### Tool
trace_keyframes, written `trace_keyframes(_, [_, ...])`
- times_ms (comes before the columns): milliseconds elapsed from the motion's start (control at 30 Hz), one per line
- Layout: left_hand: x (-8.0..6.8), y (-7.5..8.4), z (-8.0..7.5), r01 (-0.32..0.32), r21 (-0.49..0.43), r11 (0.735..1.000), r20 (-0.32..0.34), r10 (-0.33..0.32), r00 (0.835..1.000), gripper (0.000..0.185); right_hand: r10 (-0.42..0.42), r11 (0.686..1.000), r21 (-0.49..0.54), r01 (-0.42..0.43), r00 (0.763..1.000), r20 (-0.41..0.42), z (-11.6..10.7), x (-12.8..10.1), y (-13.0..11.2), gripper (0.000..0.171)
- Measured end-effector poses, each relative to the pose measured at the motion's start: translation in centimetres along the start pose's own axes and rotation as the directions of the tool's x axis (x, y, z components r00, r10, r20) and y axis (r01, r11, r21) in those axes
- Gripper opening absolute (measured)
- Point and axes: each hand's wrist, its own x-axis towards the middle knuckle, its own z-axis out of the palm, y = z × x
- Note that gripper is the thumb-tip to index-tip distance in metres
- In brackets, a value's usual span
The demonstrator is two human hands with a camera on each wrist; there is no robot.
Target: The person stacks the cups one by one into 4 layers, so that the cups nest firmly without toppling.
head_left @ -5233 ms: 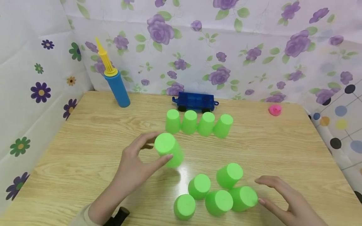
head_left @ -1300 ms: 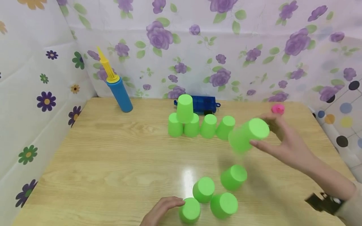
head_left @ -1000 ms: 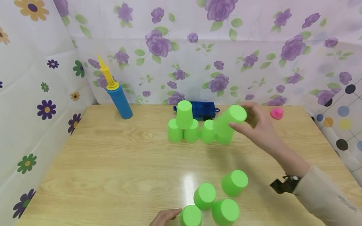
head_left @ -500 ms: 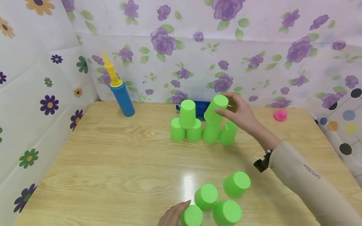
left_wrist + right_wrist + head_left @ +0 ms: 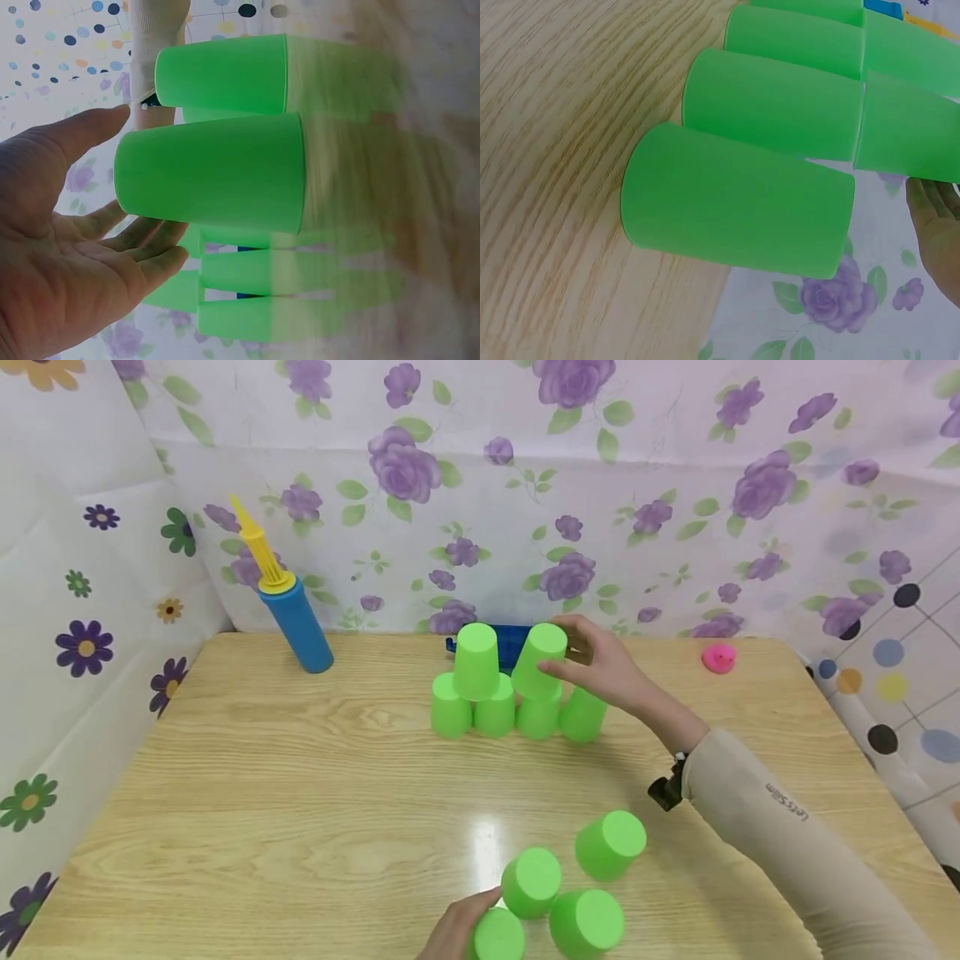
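Note:
My right hand [image 5: 603, 667] holds an upside-down green cup [image 5: 537, 662] between thumb and fingers, over the third cup [image 5: 538, 717] of a back row. To its left, another upturned cup [image 5: 477, 660] stands across the row's first cup [image 5: 450, 710] and second cup [image 5: 495, 710]. The row's rightmost cup [image 5: 583, 718] sits below my right hand. Near the front edge, my left hand [image 5: 456, 928] lies beside the nearest cup [image 5: 498, 937]. The left wrist view shows that hand [image 5: 82, 225] spread around a cup [image 5: 210, 176], thumb off its base.
Three more upturned cups stand near the front: one behind [image 5: 532, 883], one at the right [image 5: 587, 924] and one farther back [image 5: 611, 845]. A blue toy wagon [image 5: 510, 643] is behind the stack. A blue-yellow pump [image 5: 296, 618] and pink toy duck [image 5: 718, 658] stand at the back.
My left hand set a cup on the row's left pair and went back to the front cups. My right hand took a front cup and carried it back and left onto the row.

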Motion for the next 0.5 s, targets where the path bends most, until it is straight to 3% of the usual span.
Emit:
trace_keyframes(100, [0.2,-0.2,-0.6,0.025,-0.014,1.000,0.047,-0.024,0.999,0.070,-0.002,1.000,0.010,0.002,1.000,0.021,0.3,0.1,-0.1,0.058])
trace_keyframes(300, [0.3,-0.5,-1.0,-0.072,-0.019,0.997,-0.015,0.072,0.997,0.059,-0.010,0.999,-0.037,0.012,0.999,0.043,0.9,0.3,-0.3,0.059])
trace_keyframes(500, [0.3,-1.2,-1.8,-0.113,-0.047,0.992,0.039,0.115,0.993,0.052,-0.032,0.996,-0.080,0.036,0.998,0.049,1.1,0.3,-0.4,0.062])
